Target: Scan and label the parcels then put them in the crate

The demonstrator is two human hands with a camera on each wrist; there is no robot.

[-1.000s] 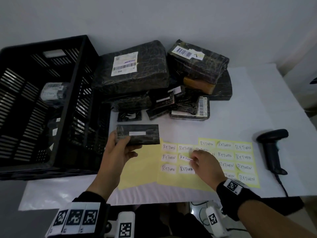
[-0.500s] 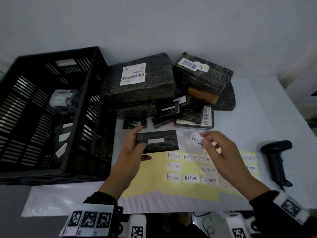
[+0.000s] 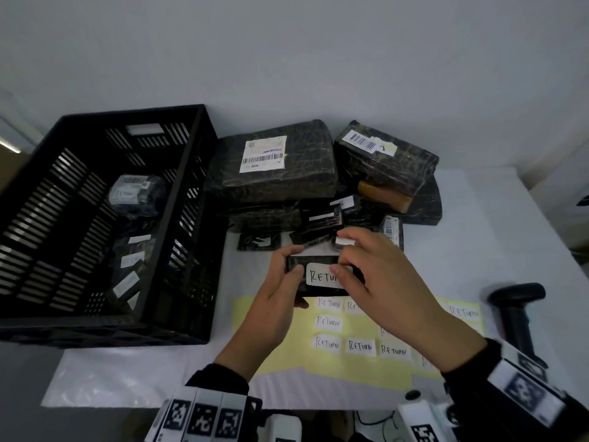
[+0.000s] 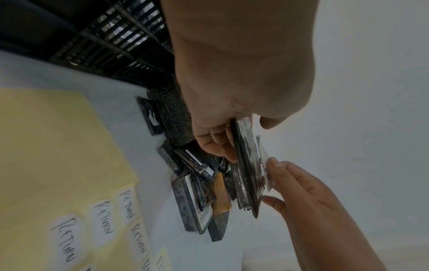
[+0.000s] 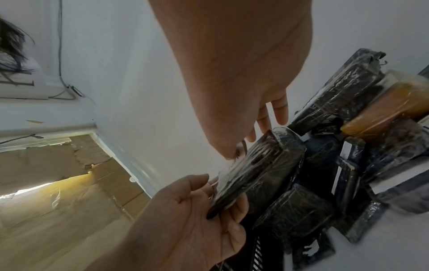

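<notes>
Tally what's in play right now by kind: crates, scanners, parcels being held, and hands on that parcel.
Black crate: 1
Barcode scanner: 1
Held parcel: 1, with a RETURN label going on
Hands on it: 2, left hand gripping, right hand pressing the label
Total: 5

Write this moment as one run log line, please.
step: labelling | left hand: holds small parcel | right hand: presses RETURN label on it | crate: parcel not yet inside
</notes>
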